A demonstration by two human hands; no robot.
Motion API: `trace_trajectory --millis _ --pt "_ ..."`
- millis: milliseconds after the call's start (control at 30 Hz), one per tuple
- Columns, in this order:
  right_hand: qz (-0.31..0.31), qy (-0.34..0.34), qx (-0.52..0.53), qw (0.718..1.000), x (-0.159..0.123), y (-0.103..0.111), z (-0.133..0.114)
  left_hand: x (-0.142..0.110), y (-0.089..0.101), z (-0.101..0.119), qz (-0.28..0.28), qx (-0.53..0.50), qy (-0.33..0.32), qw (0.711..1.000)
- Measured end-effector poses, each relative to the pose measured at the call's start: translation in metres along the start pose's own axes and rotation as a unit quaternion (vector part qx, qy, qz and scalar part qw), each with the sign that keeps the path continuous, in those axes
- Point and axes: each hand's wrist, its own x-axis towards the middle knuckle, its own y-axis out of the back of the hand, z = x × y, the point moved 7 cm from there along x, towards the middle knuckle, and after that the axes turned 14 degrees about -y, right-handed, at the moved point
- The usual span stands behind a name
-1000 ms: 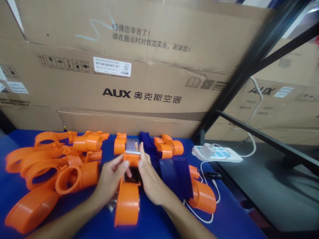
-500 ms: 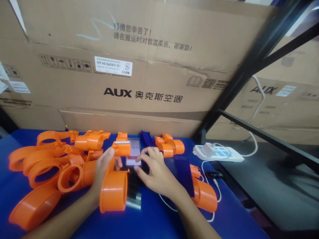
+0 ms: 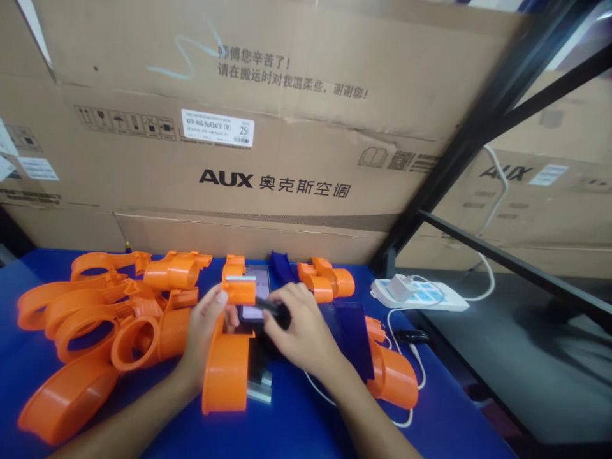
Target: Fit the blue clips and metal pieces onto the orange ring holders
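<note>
1. I hold an orange plastic housing [image 3: 228, 357] in my left hand [image 3: 203, 335], just below the middle of the frame; my fingers wrap its left side and my thumb presses on its upper block, I think to keep it from shifting.
2. My right hand [image 3: 299, 331] is closed around a small black part [image 3: 275, 310], with the part's tip pointing left at the top of the housing, just beside my left thumb.
3. A phone [image 3: 255, 293] with a lit screen lies flat right behind the housing, between my two hands.
4. A small metal piece [image 3: 259, 382] sits on the blue table [image 3: 296, 427] at the lower right edge of the housing.
5. To the left lies a heap of orange rings and clamps [image 3: 90, 319]; more orange parts [image 3: 329, 284] and dark blue pieces [image 3: 354, 338] lie to the right.
6. A white power strip [image 3: 421, 296] with a charger sits at centre right, its cable running towards me.
7. Large cardboard boxes [image 3: 268, 140] fill the upper frame behind the table.
</note>
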Motion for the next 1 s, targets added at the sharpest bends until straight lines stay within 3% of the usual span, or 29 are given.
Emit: trace_trajectory --millis 100,200,467,800,1000 --pt "0.086 -0.040 0.080 0.992 0.003 0.020 0.012 -0.003 -0.009 -0.003 -0.023 0.003 0.007 1.000" --pt "0.112 -0.040 0.121 0.985 0.000 0.026 0.014 -0.005 -0.015 -0.007 -0.045 0.007 -0.002 0.999" --pt "0.086 0.052 0.100 0.990 -0.008 0.009 -0.008 -0.006 -0.017 -0.011 -0.079 0.018 -0.009 0.997" --pt "0.083 0.073 0.080 0.991 -0.007 0.006 -0.006 -0.008 -0.019 -0.014 -0.098 0.023 -0.007 0.995" --pt "-0.012 0.086 0.085 0.993 -0.011 0.000 -0.013 -0.004 -0.018 -0.013 -0.080 0.000 -0.003 0.997"
